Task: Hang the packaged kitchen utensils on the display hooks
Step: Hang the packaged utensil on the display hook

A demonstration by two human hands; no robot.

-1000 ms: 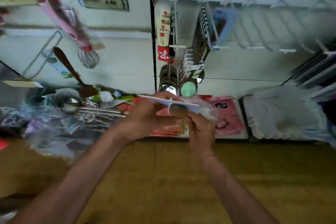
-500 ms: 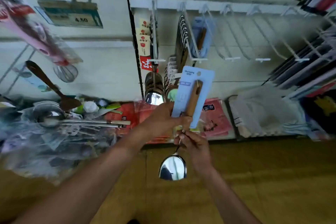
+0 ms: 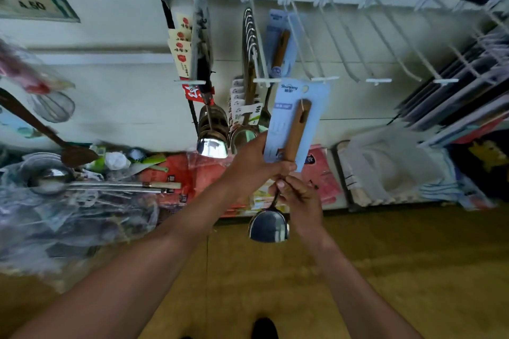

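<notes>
Grips spatula (image 3: 268, 224) handle (image 3: 296, 129), left hand (image 3: 253, 165) | pinches shank (image 3: 275, 199), right hand (image 3: 300, 195) | likely stiff, head-heavy | card (image 3: 316, 107) flimsy: hold handle

Even, soft daylight; edges smeared by motion blur and wide-angle bending, centre fairly sharp.

The left hand (image 3: 256, 165) grips the carded spatula (image 3: 296, 126) (pale blue backing, wooden handle) upright below a white display hook (image 3: 325, 78), while the right hand (image 3: 298, 195) pinches its metal neck.
</notes>
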